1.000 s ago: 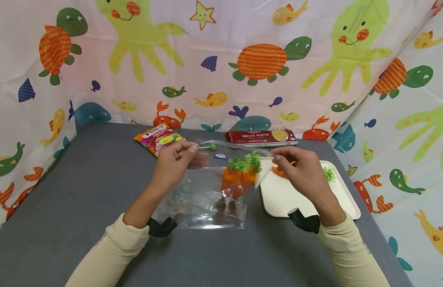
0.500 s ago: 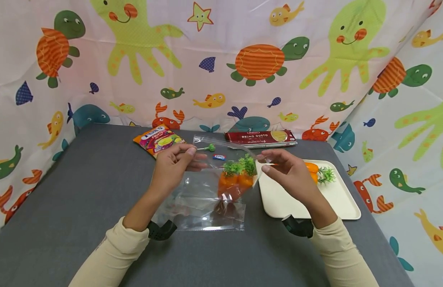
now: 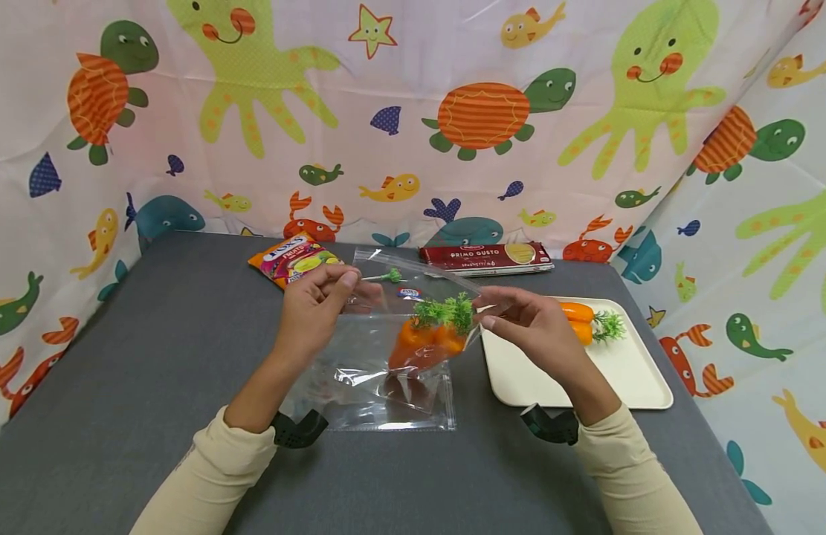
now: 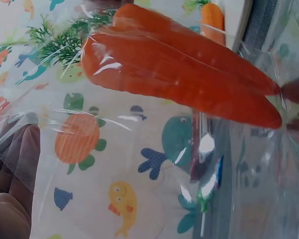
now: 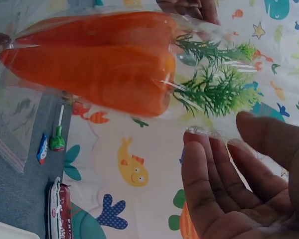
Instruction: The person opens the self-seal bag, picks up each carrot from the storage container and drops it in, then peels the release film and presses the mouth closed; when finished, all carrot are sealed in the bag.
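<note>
A clear plastic bag (image 3: 379, 349) hangs between both hands with two orange carrots (image 3: 426, 342) inside, green tops toward its upper right. My left hand (image 3: 315, 305) pinches the bag's upper left side between thumb and fingers; it shows at the lower edge of the left wrist view. At the upper right edge, my right hand (image 3: 526, 319) holds the plastic between thumb and fingertips. From the right wrist camera, the carrots (image 5: 99, 59) lie side by side, tips to the left. More clear plastic (image 3: 413, 420) lies on the table underneath; whether it is a separate bag is hard to tell.
To the right, a cream tray (image 3: 533, 379) bears more carrots (image 3: 578, 319). Behind the bag are a green lollipop (image 3: 391, 276) and a small wrapped sweet (image 3: 409, 293). A Fox's sweets packet (image 3: 292, 258) and a red spaghetti packet (image 3: 486, 257) lie at the table's back.
My right hand has moved left from over the tray to the bag's right edge, uncovering the carrots on the tray. The bagged carrots have shifted slightly left. My left hand stays nearly in place.
</note>
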`<state>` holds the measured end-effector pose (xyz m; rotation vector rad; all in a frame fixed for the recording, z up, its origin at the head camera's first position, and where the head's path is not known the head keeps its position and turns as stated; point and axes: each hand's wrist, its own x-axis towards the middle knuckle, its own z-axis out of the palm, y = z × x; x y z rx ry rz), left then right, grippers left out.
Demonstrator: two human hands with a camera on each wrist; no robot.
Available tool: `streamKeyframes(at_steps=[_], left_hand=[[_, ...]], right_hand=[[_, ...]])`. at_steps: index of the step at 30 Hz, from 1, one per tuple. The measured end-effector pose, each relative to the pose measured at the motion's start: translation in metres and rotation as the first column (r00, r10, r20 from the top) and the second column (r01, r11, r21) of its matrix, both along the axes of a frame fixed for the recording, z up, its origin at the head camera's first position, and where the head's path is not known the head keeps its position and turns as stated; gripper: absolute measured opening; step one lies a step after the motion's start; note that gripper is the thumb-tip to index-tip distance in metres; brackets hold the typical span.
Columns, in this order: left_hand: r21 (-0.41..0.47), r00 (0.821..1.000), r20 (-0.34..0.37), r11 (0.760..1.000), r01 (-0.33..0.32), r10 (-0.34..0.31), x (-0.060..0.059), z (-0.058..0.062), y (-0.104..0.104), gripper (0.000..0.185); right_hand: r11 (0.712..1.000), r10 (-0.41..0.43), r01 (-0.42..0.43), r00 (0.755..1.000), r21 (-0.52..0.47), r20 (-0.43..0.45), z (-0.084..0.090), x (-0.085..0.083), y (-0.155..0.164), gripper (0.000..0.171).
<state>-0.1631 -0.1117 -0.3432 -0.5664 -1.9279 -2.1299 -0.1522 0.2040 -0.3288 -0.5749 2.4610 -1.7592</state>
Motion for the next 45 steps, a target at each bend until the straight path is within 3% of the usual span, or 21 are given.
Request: streamKeyframes(at_steps=[7, 13, 24, 26, 31, 36, 40, 45], left_hand=[[0.008, 0.999, -0.033, 1.000, -0.003, 0.003, 0.003, 0.005, -0.001, 0.021], [-0.007, 0.994, -0.109, 1.000, -0.024, 0.024, 0.008, 0.015, -0.003, 0.019], [-0.019, 0.949, -0.307, 0.996, -0.087, 0.077, 0.018, 0.034, -0.004, 0.013], [-0.033, 0.947, -0.312, 0.995, -0.093, 0.078, 0.020, 0.039, -0.004, 0.014], [-0.085, 0.964, -0.260, 0.993, -0.076, 0.052, 0.020, 0.041, -0.001, 0.013], [-0.083, 0.967, -0.254, 0.995, -0.047, 0.025, 0.018, 0.042, 0.006, 0.013], [-0.081, 0.970, -0.244, 0.997, -0.017, -0.003, 0.020, 0.047, 0.012, 0.016], [-0.079, 0.975, -0.216, 0.996, 0.030, -0.046, 0.021, 0.049, 0.019, 0.018]], right_hand=[[1.000, 0.011, -0.013, 0.996, -0.027, -0.084, 0.000, 0.000, -0.001, 0.028], [0.998, 0.013, -0.026, 0.980, -0.063, -0.198, 0.010, 0.002, 0.002, 0.025], [0.993, -0.007, -0.020, 0.973, -0.117, -0.231, 0.024, 0.015, 0.000, 0.023], [0.991, 0.005, -0.034, 0.974, -0.128, -0.226, 0.024, 0.017, 0.000, 0.023], [0.990, 0.026, -0.053, 0.979, -0.128, -0.203, 0.022, 0.018, -0.001, 0.022], [0.998, -0.032, 0.018, 0.978, -0.067, -0.207, 0.021, 0.017, 0.006, 0.024], [0.992, -0.124, 0.120, 0.938, -0.032, -0.325, 0.028, 0.017, 0.010, 0.024], [0.977, -0.209, 0.194, 0.820, -0.084, -0.533, 0.047, 0.018, 0.001, 0.025]])
